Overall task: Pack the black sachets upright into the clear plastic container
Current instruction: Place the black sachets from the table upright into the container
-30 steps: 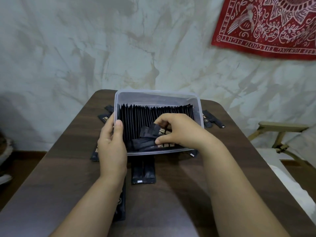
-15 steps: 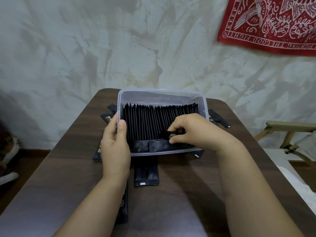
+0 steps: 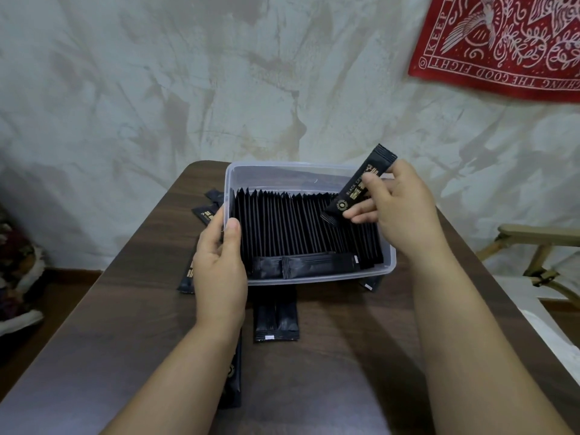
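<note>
Dark wood-grain surface (image 3: 345, 372) with rounded far corners. A clear plastic container (image 3: 314, 279) stands on it at mid-width, close to the far edge. Loose black sachets lie flat around the container. A sachet pair (image 3: 275, 321) lies side by side, touching, just on the near side of its near wall. A lone sachet (image 3: 235, 381) lies closer to the near edge, partly hidden. A left-hand sachet (image 3: 187, 277) lies beside the container's near-left corner. Far-left sachets (image 3: 208, 211) lie toward the surface's far-left corner. A sachet tip (image 3: 370, 282) shows at the container's near-right corner.
</note>
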Demonstrator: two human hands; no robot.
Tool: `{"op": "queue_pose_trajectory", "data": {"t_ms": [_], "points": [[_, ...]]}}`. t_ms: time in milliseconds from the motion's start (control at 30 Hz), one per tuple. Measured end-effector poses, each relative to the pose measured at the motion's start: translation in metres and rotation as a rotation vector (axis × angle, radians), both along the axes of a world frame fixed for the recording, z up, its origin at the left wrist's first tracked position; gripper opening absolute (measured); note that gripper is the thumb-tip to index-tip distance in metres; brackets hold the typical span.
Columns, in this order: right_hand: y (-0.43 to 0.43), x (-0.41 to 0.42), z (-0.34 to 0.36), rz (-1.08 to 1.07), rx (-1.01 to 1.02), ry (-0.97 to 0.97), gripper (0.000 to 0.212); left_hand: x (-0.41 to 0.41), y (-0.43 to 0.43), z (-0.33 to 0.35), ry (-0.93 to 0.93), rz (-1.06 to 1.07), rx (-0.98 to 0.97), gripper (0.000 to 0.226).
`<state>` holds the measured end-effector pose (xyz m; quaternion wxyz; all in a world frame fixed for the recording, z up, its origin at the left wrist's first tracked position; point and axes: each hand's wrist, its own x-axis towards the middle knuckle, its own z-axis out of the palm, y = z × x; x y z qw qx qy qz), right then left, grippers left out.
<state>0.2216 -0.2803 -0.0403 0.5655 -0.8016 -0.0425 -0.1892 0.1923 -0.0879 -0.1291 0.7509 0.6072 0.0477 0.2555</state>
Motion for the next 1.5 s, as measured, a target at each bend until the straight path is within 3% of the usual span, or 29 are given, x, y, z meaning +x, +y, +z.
{"op": "queue_pose_trajectory", "data": {"t_ms": [33, 133, 300, 400, 633, 1033, 1367, 1500], "points": [[0.0, 0.001, 0.0, 0.041, 0.041, 0.021, 0.005, 0.0, 0.0, 0.0, -0.003, 0.003, 0.0, 0.035], [0.001, -0.001, 0.0, 0.086, 0.074, 0.033, 0.022, 0.001, 0.0, 0.0, 0.004, 0.005, 0.003, 0.035], [0.003, 0.0, -0.005, -0.033, -0.084, -0.072, 0.019, 0.001, 0.0, 0.0, -0.001, 0.006, -0.004, 0.035], [0.007, 0.0, -0.007, -0.076, -0.093, -0.117, 0.011, 0.001, 0.0, -0.001, -0.004, -0.003, 0.0, 0.036], [0.015, 0.0, -0.007, -0.109, -0.068, -0.142, 0.019, 0.002, -0.001, 0.0, -0.012, 0.006, 0.002, 0.035], [0.02, -0.002, -0.014, -0.216, -0.427, -0.262, 0.014, 0.003, 0.0, -0.003, -0.024, 0.001, 0.012, 0.035], [0.024, -0.004, -0.014, -0.147, -0.473, -0.181, 0.014, 0.002, -0.001, -0.001, -0.037, 0.0, -0.001, 0.034], [0.02, -0.004, -0.012, -0.067, -0.491, -0.022, 0.015, 0.002, -0.002, 0.0, -0.033, 0.003, -0.01, 0.034]]}}
